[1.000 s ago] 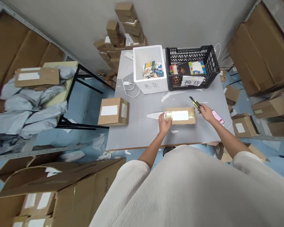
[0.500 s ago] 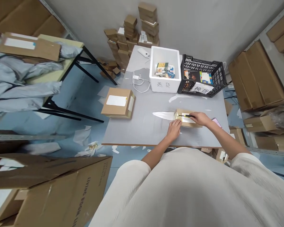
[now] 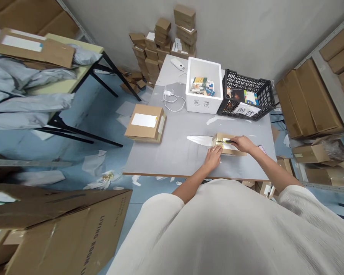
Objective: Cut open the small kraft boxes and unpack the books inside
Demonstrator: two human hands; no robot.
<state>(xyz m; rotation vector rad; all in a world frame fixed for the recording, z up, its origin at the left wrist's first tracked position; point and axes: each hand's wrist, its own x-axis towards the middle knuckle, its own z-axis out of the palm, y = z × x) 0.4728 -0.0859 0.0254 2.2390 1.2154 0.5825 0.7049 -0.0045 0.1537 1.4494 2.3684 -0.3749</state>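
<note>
A small taped cardboard parcel (image 3: 224, 149) with a white label lies on the grey table (image 3: 174, 149) near its front right. My left hand (image 3: 213, 157) rests on the parcel's near left corner, fingers curled against it. My right hand (image 3: 242, 143) grips a yellow and black utility knife (image 3: 225, 141), its tip lying across the parcel's top near the left end. A larger cardboard box (image 3: 146, 122) with a white label sits at the table's left edge.
A white foam box (image 3: 203, 103) and a black plastic crate (image 3: 259, 91), both holding books, stand at the table's back. A charger and white cable (image 3: 169, 100) lie beside them. Cardboard boxes are stacked around; paper scraps litter the blue floor.
My right hand has brought the knife from beside the parcel's right end onto its top. My left hand has slid to the near left corner. The view has swung left.
</note>
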